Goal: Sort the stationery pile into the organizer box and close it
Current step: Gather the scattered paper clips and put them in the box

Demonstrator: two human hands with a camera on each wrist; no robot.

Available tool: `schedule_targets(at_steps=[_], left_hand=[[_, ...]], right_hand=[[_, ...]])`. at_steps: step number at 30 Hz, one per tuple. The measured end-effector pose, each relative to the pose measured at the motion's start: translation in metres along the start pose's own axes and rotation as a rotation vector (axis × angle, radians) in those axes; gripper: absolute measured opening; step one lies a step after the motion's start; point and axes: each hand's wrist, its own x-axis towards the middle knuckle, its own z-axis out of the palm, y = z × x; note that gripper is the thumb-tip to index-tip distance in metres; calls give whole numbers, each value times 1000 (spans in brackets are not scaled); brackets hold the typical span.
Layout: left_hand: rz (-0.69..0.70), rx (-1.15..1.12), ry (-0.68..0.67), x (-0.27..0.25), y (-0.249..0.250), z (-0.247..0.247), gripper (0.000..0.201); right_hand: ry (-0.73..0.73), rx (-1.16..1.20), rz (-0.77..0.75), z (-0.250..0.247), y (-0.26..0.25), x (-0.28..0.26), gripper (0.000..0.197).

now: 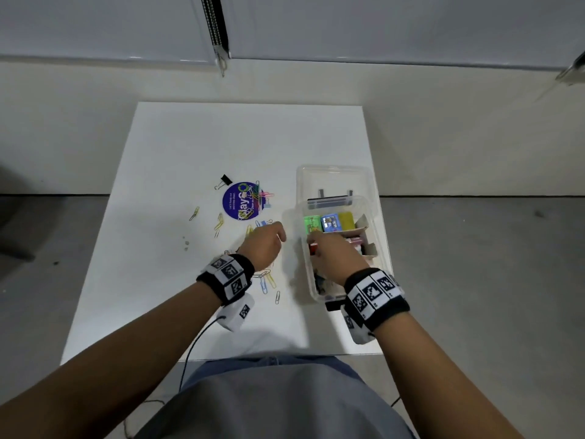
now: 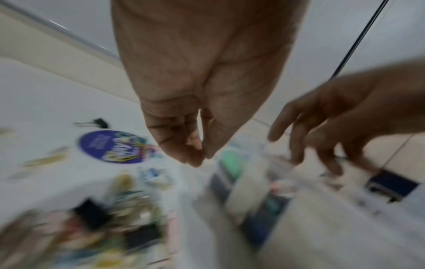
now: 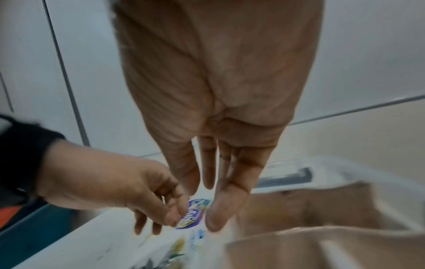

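- Nearest, about a dozen coloured paper clips [image 1: 267,282] lie loose on the white counter [image 1: 177,172], just below the left wrist, not yet sorted.
- Left hand [image 1: 264,245], at 9 o'clock of the box, hangs over the clips; fingers [image 2: 184,149] loosely bunched, holding nothing visible, likely ready for another pick.
- Right hand [image 1: 335,255] is over the clear organizer box [image 1: 384,258]; fingers [image 3: 220,205] straight, empty.
- The box stands at the counter's 3 o'clock edge, lid [image 1: 332,179] still open for filling.
- Three small packs inside: green [image 1: 311,224], blue [image 1: 330,222], yellow [image 1: 345,219].
- Farther, at 11 o'clock, one round purple sticker [image 1: 239,201] under more clips, and one black binder clip [image 1: 225,180].
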Motion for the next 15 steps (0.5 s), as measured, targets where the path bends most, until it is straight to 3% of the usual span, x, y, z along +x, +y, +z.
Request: schedule_targets(at_steps=[6, 9, 15], left_hand=[[-217, 305, 21, 12, -84, -3, 36], [-185, 357, -4, 13, -102, 2, 37], [-137, 324, 32, 10, -127, 8, 22]], right_hand=[[10, -10, -14, 57, -63, 58, 18], [-42, -15, 74, 91, -72, 84, 22], [-41, -19, 234, 137, -71, 103, 36]])
